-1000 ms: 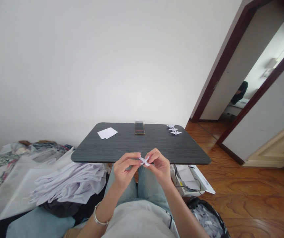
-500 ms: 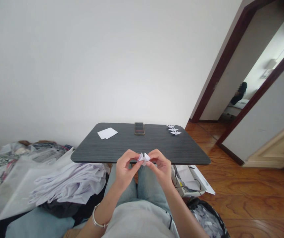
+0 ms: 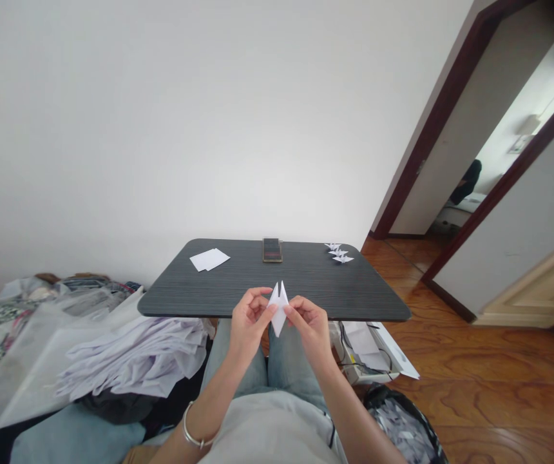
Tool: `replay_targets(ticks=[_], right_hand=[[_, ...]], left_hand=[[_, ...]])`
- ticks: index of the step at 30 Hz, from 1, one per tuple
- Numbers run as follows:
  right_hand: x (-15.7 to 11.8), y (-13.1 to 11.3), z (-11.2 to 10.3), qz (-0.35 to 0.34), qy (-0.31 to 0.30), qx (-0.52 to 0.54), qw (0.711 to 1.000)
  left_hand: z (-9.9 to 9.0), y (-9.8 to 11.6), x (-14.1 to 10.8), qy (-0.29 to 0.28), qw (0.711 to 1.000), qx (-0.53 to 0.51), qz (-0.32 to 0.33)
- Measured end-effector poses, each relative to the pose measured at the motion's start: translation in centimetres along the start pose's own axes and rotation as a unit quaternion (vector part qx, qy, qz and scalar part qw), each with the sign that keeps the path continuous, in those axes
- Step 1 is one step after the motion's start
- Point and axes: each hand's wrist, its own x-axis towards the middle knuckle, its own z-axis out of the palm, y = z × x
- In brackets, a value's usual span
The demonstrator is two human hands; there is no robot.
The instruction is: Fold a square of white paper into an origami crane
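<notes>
A small white folded paper (image 3: 278, 312), diamond-shaped with two pointed tips upward, is held at the front edge of the dark table (image 3: 238, 287). My left hand (image 3: 248, 319) pinches its left side between thumb and fingers. On the opposite side my right hand (image 3: 310, 320) grips it the same way, thumb on the near face. Several folded paper cranes (image 3: 341, 253) stand in a row at the table's back right. Flat white paper sheets (image 3: 209, 259) lie overlapping at the back left.
A phone (image 3: 272, 250) lies at the table's back middle. Folded white cloth (image 3: 136, 357) is piled at left. Below the right side are a box with papers and cables (image 3: 368, 351) and a black bag of paper scraps (image 3: 405, 428). A doorway opens at right.
The folded paper has turned from an end-on view to a diamond face showing toward me, tips up. Both hands have shifted their hold slightly and stay at its sides.
</notes>
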Motion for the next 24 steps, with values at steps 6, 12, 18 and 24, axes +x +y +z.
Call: replay_targets(ticks=[6,12,18,24], right_hand=[[0.20,0.77,-0.28,0.025,-0.017,-0.053,0.998],[-0.01,0.57,0.10,0.050,-0.037,-0.063,0.996],[-0.01,0.22,0.06,0.043,-0.043,-0.063,0.996],[-0.08,0.41,0.02,0.000,-0.047,-0.127,0.991]], left_hand=[[-0.27,-0.31,0.54,-0.042,0.996,0.009,-0.076],[-0.40,-0.58,0.62,-0.021,0.999,0.016,-0.041],[-0.40,-0.63,0.66,-0.026,0.998,0.014,-0.052],[-0.20,-0.47,0.67,-0.017,0.998,0.019,-0.049]])
